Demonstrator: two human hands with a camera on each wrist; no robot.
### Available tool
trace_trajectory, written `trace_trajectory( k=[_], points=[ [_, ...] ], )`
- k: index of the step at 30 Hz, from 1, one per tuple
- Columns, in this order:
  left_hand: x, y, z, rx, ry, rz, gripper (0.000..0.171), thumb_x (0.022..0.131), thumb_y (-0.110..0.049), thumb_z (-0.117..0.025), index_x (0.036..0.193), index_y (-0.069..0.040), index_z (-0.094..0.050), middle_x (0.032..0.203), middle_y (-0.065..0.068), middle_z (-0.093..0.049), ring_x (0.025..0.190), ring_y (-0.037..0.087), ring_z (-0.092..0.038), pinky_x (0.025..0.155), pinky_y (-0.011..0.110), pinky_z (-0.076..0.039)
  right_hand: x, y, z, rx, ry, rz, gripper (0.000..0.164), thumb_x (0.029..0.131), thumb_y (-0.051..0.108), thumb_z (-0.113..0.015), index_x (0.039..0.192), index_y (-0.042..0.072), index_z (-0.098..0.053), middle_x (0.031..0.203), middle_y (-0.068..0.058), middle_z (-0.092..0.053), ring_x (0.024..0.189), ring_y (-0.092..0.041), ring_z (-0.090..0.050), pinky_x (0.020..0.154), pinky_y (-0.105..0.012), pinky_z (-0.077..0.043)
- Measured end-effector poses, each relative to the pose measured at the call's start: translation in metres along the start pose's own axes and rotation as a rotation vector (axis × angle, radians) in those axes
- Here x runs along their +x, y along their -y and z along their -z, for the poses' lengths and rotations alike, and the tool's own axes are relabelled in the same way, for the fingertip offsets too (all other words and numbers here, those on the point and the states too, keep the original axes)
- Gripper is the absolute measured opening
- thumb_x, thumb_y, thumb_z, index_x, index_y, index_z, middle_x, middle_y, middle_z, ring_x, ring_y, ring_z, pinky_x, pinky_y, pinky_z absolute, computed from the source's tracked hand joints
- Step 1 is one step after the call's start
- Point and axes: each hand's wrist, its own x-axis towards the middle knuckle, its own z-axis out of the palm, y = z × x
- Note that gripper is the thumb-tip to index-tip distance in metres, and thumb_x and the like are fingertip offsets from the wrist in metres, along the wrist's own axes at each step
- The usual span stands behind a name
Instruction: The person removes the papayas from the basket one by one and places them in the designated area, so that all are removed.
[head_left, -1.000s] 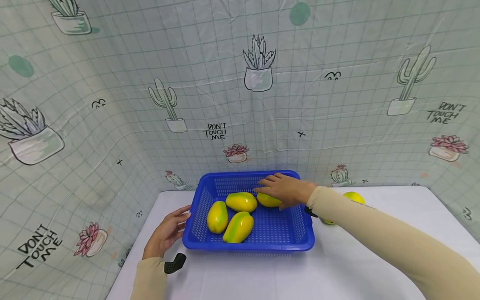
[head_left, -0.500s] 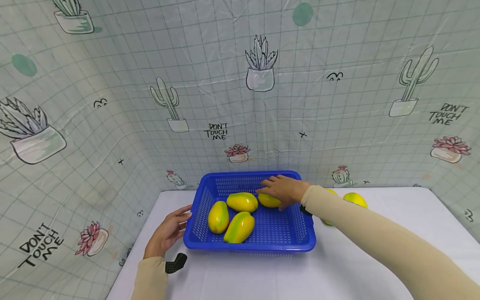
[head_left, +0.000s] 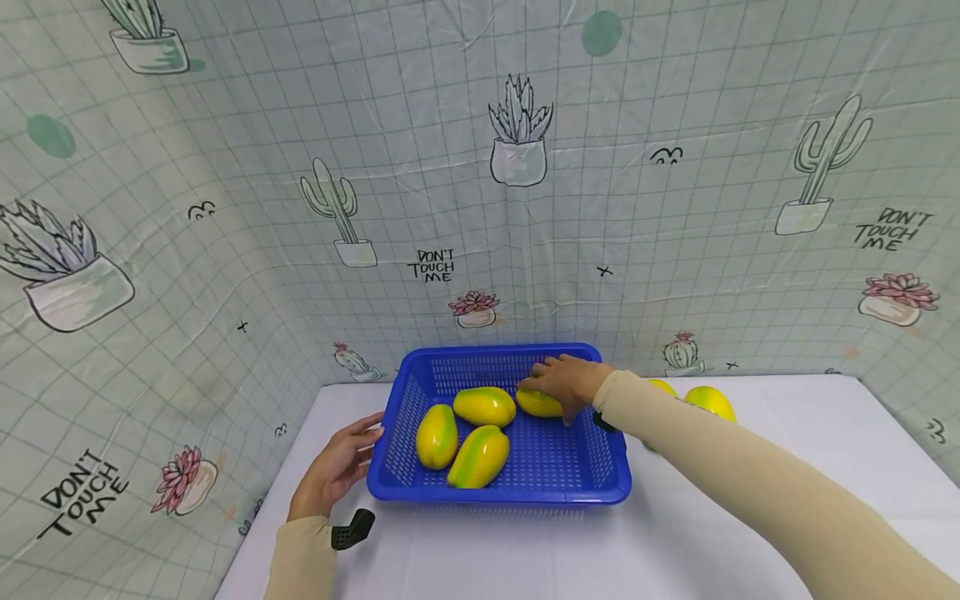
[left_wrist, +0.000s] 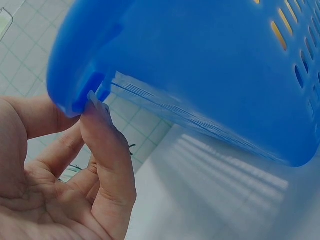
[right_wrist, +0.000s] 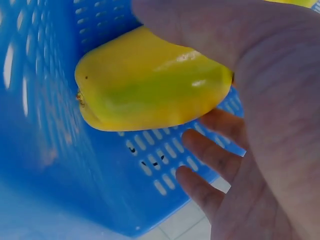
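A blue perforated plastic basket (head_left: 498,494) stands on the white table. My left hand (head_left: 337,467) pinches its left rim between thumb and fingers, seen close up in the left wrist view. My right hand (head_left: 566,385) is inside the basket at its back right, over a yellow-green papaya (head_left: 538,405). In the right wrist view the thumb lies along one side of this papaya (right_wrist: 150,85), and the fingers (right_wrist: 210,152) are loosely spread on the other side. Also in the basket are a papaya (head_left: 484,407) at the back, one (head_left: 437,437) at the left and one (head_left: 480,458) in front.
To the right of the basket, two yellow fruits (head_left: 711,402) lie on the table (head_left: 465,558), partly hidden by the right forearm. A cloth backdrop (head_left: 555,225) with cactus prints hangs behind and at the left.
My right hand has drawn slightly to the right over the back-right papaya, which stays in place. My left hand keeps its hold on the rim.
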Motion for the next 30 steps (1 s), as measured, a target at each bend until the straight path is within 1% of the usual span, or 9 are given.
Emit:
trace_trajectory(
  k=[3,7,11,16,23,30],
  points=[
    [0.0,0.001,0.0,-0.004,0.009,-0.005,0.055,0.111,-0.016,-0.051,0.162,0.0,-0.036,0.118,0.004,-0.067,0.1,0.016,-0.064,0.082,0.026,-0.059,0.0,0.003,0.0,-0.032,0.016,-0.02,0.088,0.082,0.026,-0.094,0.158,0.022,-0.049,0.154,-0.012,-0.051,0.146,-0.037,-0.046,0.123,-0.054,-0.037],
    [0.0,0.001,0.0,-0.005,0.017,-0.009,0.056,0.111,-0.016,-0.051,0.162,0.0,-0.036,0.117,0.003,-0.067,0.099,0.016,-0.064,0.081,0.026,-0.059,-0.002,0.005,0.0,-0.087,0.062,-0.052,0.094,0.079,0.032,-0.096,0.159,0.023,-0.048,0.156,-0.013,-0.05,0.148,-0.036,-0.044,0.124,-0.054,-0.035],
    [0.001,0.001,0.0,-0.003,0.015,-0.007,0.056,0.111,-0.016,-0.05,0.162,0.0,-0.035,0.118,0.004,-0.067,0.1,0.016,-0.064,0.081,0.026,-0.059,-0.006,0.008,-0.001,-0.091,0.093,-0.08,0.097,0.077,0.036,-0.097,0.159,0.02,-0.048,0.158,-0.013,-0.049,0.148,-0.036,-0.044,0.124,-0.054,-0.035],
    [0.001,0.001,0.0,-0.001,0.014,-0.008,0.057,0.111,-0.016,-0.051,0.163,0.001,-0.035,0.119,0.005,-0.067,0.1,0.016,-0.064,0.081,0.026,-0.059,-0.009,0.013,-0.002,-0.118,0.106,-0.057,0.098,0.075,0.036,-0.098,0.157,0.015,-0.048,0.158,-0.01,-0.048,0.148,-0.033,-0.043,0.125,-0.05,-0.035],
    [-0.001,-0.002,0.0,-0.004,0.015,-0.004,0.057,0.11,-0.015,-0.051,0.163,0.0,-0.034,0.117,0.002,-0.067,0.1,0.015,-0.065,0.083,0.026,-0.059,-0.014,0.017,-0.002,-0.071,0.118,-0.064,0.099,0.075,0.033,-0.098,0.158,0.019,-0.046,0.16,-0.009,-0.047,0.148,-0.032,-0.043,0.125,-0.052,-0.033],
    [-0.002,0.0,-0.001,-0.002,0.005,-0.012,0.056,0.11,-0.015,-0.052,0.162,0.0,-0.037,0.119,0.005,-0.067,0.1,0.016,-0.065,0.082,0.025,-0.059,-0.017,0.019,-0.003,-0.029,0.125,-0.053,0.096,0.075,0.035,-0.098,0.156,0.018,-0.048,0.157,-0.008,-0.051,0.146,-0.031,-0.046,0.125,-0.05,-0.034]
  ],
)
